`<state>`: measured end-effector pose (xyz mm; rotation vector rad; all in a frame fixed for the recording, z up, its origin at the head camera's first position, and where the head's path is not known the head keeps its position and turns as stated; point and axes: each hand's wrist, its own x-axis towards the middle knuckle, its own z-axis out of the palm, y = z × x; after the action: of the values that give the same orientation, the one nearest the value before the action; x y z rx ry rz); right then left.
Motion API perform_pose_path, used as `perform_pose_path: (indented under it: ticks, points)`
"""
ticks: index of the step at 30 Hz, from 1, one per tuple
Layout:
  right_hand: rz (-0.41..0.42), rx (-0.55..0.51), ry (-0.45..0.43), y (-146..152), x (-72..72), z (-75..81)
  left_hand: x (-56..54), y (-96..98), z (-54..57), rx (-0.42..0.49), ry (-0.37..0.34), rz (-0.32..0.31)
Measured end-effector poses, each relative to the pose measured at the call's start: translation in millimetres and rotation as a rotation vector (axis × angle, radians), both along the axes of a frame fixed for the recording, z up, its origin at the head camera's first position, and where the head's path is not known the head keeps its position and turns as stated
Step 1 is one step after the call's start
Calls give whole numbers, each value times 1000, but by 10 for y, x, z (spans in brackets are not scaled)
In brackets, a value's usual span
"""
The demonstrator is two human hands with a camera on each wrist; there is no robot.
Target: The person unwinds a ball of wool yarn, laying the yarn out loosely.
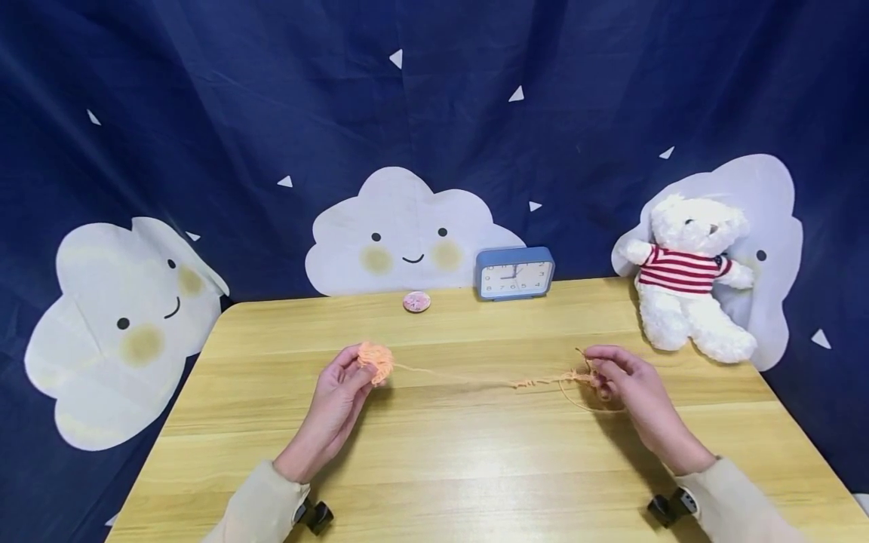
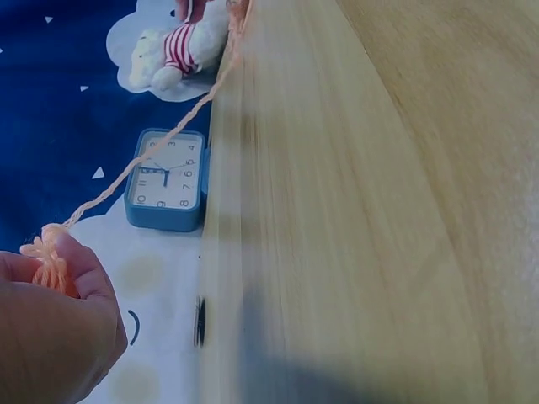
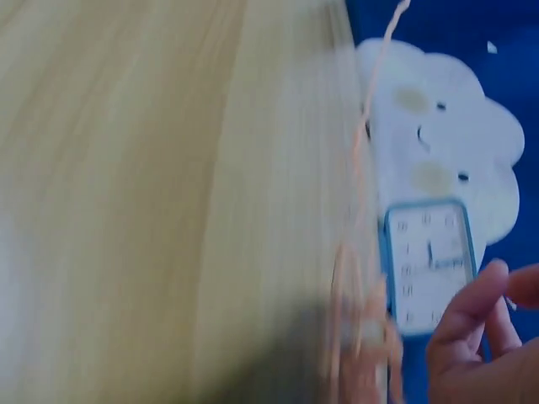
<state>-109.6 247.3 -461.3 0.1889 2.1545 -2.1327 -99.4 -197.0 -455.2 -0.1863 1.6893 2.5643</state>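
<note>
Left hand: is pinching yarn bundle | right hand: is pinching tangle, trailing inward from grip | between grips: strand is stretching | progress, as I am judging: bundle is looking gathered; strand, tangle are lacking gathering

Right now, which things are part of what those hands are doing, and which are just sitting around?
Part of the job:
orange yarn bundle, in the left grip
yarn strand, stretched across to the right grip

Just sitting around:
blue clock
white teddy bear in a striped top
small pink disc
</note>
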Motion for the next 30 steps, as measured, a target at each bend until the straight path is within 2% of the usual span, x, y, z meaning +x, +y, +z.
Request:
perform_pose_path:
  ticks: [4, 8, 13, 20, 25, 30]
  points:
    - [147, -54, -13, -276, -23, 40, 1, 8, 3, 2, 12, -11]
    - [317, -130, 18, -518, -68, 27, 2, 9, 6, -5, 30, -18]
    - [470, -186, 45, -777, -140, 20, -8, 24, 20, -4, 47, -26]
    - [574, -184, -19, -1144, -188, 4, -11, 69, 36, 10, 29, -25]
    - [617, -110, 4, -1385, -138, -14, -1, 93, 26, 16, 1, -25]
    - [637, -133, -4, -1533, -116, -1, 1, 102, 44, 18, -3, -28]
